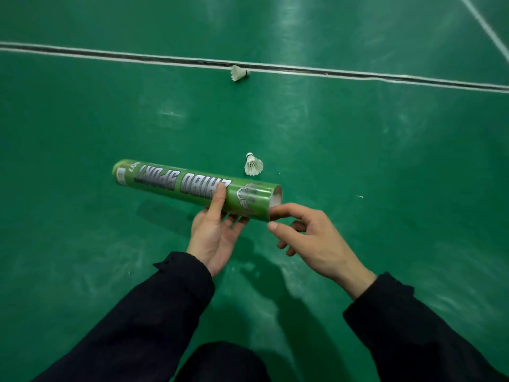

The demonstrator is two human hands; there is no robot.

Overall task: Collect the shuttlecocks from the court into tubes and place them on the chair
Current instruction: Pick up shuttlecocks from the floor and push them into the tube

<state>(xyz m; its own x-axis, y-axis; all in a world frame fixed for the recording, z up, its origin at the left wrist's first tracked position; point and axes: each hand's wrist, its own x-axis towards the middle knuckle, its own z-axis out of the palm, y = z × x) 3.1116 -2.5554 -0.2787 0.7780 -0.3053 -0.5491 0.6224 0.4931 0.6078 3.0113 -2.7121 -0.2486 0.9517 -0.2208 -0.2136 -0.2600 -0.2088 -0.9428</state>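
Over the green court floor point(82, 119), the person's left hand point(213, 232) holds a green tube point(192, 190) level, thumb over the top and fingers curled beneath. The right hand point(305, 238) sits at the tube's open end, fingers loosely bent with the tips at the rim; I cannot tell whether it pinches anything. One shuttlecock point(253, 165) lies on the floor just beyond the tube, another point(239, 73) farther off beside the white line point(110, 55). No chair is in sight. To load well, I'd tip the mouth slightly upward, steady the rim, and feed each one in cork first so the feathers don't crush.
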